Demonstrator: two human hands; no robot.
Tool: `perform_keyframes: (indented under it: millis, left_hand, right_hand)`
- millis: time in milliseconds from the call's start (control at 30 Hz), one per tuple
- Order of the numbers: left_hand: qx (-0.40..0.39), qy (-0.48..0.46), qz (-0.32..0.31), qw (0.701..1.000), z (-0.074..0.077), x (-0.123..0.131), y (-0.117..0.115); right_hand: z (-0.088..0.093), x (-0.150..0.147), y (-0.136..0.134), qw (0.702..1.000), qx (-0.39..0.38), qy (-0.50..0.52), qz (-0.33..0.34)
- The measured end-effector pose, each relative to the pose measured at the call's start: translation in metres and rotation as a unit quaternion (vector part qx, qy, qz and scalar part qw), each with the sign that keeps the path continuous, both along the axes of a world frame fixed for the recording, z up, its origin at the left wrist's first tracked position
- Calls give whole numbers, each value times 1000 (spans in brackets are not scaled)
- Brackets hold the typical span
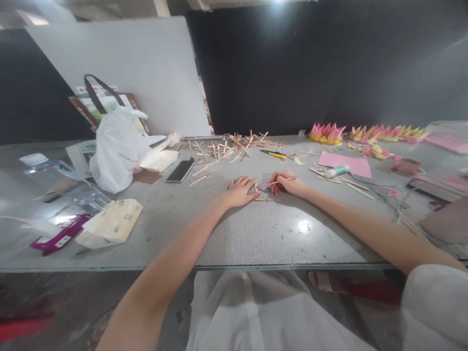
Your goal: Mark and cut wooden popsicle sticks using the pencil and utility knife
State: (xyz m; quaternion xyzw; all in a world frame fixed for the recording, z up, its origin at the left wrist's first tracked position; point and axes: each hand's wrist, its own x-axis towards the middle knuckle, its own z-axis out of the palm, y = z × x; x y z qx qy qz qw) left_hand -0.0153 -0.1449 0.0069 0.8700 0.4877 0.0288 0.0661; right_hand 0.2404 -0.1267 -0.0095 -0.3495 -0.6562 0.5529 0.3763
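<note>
My left hand [241, 191] lies flat on the grey table, its fingers stretched out and pressing on a short wooden stick [256, 187]. In my right hand [284, 184] is a red-and-white striped pencil [268, 184], gripped like a writing tool. Its tip points left and meets the stick beside my left fingers. Another wooden stick [265, 200] lies flat just in front of both hands, close to my left thumb.
Loose wooden sticks [226, 148] lie heaped behind my hands, near a yellow utility knife [273, 154]. To the left are a phone [180, 171], a white plastic bag [119, 146] and a tissue pack [111, 222]. Pink paper [345, 163], a glue stick [337, 171] and paper flowers [326, 134] lie right.
</note>
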Motion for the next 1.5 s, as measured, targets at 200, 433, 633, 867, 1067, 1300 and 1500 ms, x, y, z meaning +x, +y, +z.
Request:
perform_keyframes:
  millis: [200,433,633,867,1067,1300,1500]
  left_hand:
    - [-3,-4,0,1000,1,0,-1]
    - [1,2,0,1000,2,1,-3]
    - [-1,-3,-1,1000,4,1,-5]
    - [4,-7,-5,1000,0,0,-2]
    - [-4,0,-3,1000,1,-1,-3]
    - [6,1,-8,1000,2,0,-4]
    - [3,-2,-8,1000,1,-1,-4]
  right_hand:
    - [-2,0,2,1000,-6,3,2]
    - [-1,0,2,1000,-9,1,11]
    - [0,-1,2,1000,-15,-4,-3]
    - [0,-1,0,1000,-14,-2,4]
    - [0,-1,-1,1000,2,-6,-5]
    - [-1,0,1,1000,1,0,-3]
    - [-3,1,2,1000,0,6,8]
